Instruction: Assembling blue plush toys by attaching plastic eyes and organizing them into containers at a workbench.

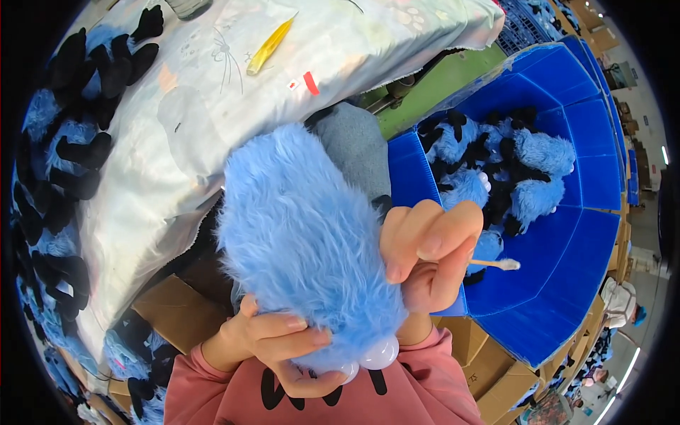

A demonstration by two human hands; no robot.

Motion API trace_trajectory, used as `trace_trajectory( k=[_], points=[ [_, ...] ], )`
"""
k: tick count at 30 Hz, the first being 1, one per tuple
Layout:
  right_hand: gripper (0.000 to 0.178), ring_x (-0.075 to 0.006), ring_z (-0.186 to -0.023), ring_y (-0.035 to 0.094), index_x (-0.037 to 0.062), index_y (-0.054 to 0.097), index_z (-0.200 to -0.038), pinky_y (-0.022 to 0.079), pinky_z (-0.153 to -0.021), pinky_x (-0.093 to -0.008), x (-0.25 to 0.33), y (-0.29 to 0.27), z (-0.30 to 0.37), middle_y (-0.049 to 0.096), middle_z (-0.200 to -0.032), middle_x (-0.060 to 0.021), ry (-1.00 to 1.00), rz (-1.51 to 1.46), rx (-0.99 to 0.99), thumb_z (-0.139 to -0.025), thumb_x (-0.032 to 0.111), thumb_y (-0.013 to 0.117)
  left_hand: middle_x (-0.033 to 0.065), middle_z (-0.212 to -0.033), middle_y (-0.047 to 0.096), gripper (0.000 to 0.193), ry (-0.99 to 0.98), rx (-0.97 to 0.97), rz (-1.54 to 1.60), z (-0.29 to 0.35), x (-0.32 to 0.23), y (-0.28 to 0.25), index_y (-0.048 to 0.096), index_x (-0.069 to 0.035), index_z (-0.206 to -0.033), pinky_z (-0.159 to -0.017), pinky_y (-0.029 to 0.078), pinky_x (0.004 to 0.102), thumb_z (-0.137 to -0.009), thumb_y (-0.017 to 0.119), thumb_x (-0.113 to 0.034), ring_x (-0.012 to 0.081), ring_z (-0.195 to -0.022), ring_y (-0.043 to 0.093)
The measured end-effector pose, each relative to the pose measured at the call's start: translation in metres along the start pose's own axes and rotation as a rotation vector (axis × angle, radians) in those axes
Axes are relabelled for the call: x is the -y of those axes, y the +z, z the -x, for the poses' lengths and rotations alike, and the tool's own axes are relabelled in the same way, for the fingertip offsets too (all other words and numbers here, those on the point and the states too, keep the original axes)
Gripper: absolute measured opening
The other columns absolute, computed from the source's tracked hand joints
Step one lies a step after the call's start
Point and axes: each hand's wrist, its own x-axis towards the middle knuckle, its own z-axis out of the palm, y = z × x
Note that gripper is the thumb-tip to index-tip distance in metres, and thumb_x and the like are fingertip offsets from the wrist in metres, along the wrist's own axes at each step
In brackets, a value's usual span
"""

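Note:
A furry light-blue plush toy (304, 212) lies in front of my chest, its shiny white bulging eyes (380, 354) toward me. My left hand (283, 343) is closed round the toy's near end, with fingers pressed into the fur beside the eyes. At the toy's right side, my right hand (433, 248) has its fingers curled and pinches a thin cotton swab (501, 264). The swab's white tip points right, away from the toy. Some fingers of this hand rest against the fur; the swab's other end is hidden in them.
A pale cloth-covered table (205, 134) bears a yellow tool (271, 46) and a red strip (311, 83). Several blue-and-black plush toys (78, 149) pile up at left. More lie in a blue bin (552, 276) at right. Cardboard (173, 312) stands near my lap.

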Motion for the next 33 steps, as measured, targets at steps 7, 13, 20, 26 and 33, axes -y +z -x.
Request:
trace_trajectory(
  k=[7,13,20,26,33],
  points=[
    [0.030,-0.0109,-0.047,0.038,0.0011,0.044,-0.087,0.031,-0.045,-0.0185,-0.014,-0.024,-0.004,0.049,-0.061,-0.0088,0.105,-0.151,-0.048,-0.095,0.025,0.029,0.0057,-0.107,0.059,0.032,-0.159,0.190,0.235,-0.022,-0.008,-0.013,0.037,-0.031,-0.100,-0.092,0.027,0.0385,-0.078,0.058,-0.022,0.0198,-0.091,0.055],
    [0.029,-0.0097,-0.049,0.038,0.0015,0.047,-0.089,0.029,-0.046,-0.0175,-0.027,-0.029,-0.002,0.049,-0.062,-0.0076,0.272,-0.246,-0.168,-0.095,0.024,0.030,0.0166,-0.110,0.056,0.030,-0.285,0.405,0.067,-0.038,-0.010,-0.017,0.038,-0.025,-0.103,-0.085,0.036,0.0387,-0.080,0.057,-0.025,0.0255,-0.095,0.055],
    [0.027,-0.0086,-0.060,0.041,0.0007,0.052,-0.096,0.033,-0.054,-0.0182,-0.037,-0.016,-0.006,0.052,-0.072,-0.0052,0.505,0.273,-0.272,-0.093,0.021,0.035,0.0178,-0.116,0.051,0.068,-0.611,0.393,0.056,-0.047,0.043,-0.032,0.041,-0.004,-0.117,-0.087,0.039,0.0348,-0.067,0.069,-0.040,0.0275,-0.096,0.054],
    [0.023,-0.0110,-0.072,0.046,-0.0006,0.052,-0.103,0.036,-0.068,-0.0198,-0.038,-0.014,-0.001,0.055,-0.086,-0.0048,0.603,0.693,-0.042,-0.090,0.015,0.041,0.0136,-0.112,0.051,0.083,-1.018,0.008,0.393,-0.033,0.084,-0.044,0.036,0.005,-0.122,-0.086,0.039,0.0305,-0.064,0.071,-0.044,0.0234,-0.097,0.051],
    [0.026,-0.0125,-0.080,0.047,-0.0011,0.049,-0.110,0.037,-0.074,-0.0216,-0.033,-0.028,0.020,0.055,-0.098,-0.0066,0.685,0.561,0.081,-0.088,0.011,0.042,0.0118,-0.109,0.051,0.081,-1.085,-0.124,0.527,-0.042,0.084,-0.043,0.035,0.003,-0.124,-0.086,0.038,0.0294,-0.068,0.070,-0.043,0.0206,-0.097,0.050]
  ],
)
